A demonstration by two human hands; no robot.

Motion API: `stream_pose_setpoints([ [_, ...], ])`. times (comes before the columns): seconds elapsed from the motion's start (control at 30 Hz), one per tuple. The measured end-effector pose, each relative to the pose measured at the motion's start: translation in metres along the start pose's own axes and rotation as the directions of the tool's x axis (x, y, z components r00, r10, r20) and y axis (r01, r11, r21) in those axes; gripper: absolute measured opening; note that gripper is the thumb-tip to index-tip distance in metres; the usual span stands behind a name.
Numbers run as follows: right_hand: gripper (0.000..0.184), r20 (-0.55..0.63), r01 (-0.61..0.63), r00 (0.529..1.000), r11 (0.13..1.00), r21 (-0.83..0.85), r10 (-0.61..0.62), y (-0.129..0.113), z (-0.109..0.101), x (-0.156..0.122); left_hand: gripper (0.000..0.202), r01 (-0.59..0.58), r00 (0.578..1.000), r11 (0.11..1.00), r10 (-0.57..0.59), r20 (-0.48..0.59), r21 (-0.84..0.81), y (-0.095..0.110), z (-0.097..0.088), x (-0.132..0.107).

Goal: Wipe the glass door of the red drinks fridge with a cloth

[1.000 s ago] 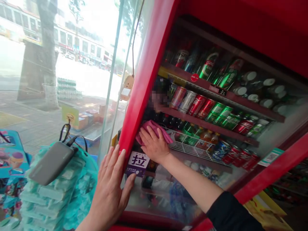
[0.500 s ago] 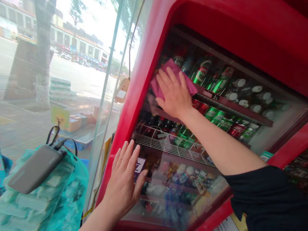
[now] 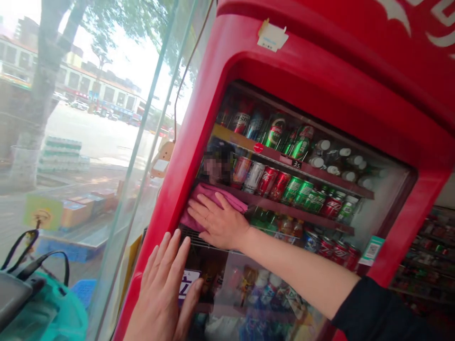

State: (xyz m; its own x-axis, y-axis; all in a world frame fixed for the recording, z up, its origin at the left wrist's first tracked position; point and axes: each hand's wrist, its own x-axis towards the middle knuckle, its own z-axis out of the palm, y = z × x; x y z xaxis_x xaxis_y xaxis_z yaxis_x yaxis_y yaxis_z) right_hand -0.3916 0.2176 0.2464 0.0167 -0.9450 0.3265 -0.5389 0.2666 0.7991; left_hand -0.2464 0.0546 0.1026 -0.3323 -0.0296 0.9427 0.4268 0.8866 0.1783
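A red drinks fridge (image 3: 320, 66) with a glass door (image 3: 377, 199) fills the right of the view. My right hand (image 3: 218, 222) lies flat on a pink cloth (image 3: 209, 196), pressing it against the glass near the door's left edge, level with the second shelf of cans (image 3: 280, 182). My left hand (image 3: 161, 293) rests open and flat on the door's lower left frame, its thumb next to a purple pull sticker (image 3: 186, 284). Bottles and cans show behind the glass on several shelves.
A shop window (image 3: 88, 142) stands left of the fridge, with the street and a tree (image 3: 39, 85) beyond. A teal bag (image 3: 53, 312) with black straps hangs at bottom left. A cable with a small beige device (image 3: 161, 161) dangles beside the fridge.
My right hand slid the pink cloth from the upper shelf area down and left on the glass. The view tilted upward. My left hand stayed on the door frame.
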Motion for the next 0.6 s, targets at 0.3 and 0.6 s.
stream_pose_setpoints([
  [0.3, 0.080, -0.126, -0.360, 0.931, 0.920, -0.152, 0.344, 0.147, -0.086, 0.070, 0.077, -0.059, 0.994, 0.998, 0.056, -0.089, -0.025, 0.004, 0.004, 0.063],
  [0.6, 0.084, -0.202, -0.500, 0.854, 0.863, -0.066, 0.480, 0.107, -0.066, 0.088, 0.077, -0.054, 0.987, 0.998, 0.049, -0.155, -0.026, 0.002, -0.004, 0.080],
])
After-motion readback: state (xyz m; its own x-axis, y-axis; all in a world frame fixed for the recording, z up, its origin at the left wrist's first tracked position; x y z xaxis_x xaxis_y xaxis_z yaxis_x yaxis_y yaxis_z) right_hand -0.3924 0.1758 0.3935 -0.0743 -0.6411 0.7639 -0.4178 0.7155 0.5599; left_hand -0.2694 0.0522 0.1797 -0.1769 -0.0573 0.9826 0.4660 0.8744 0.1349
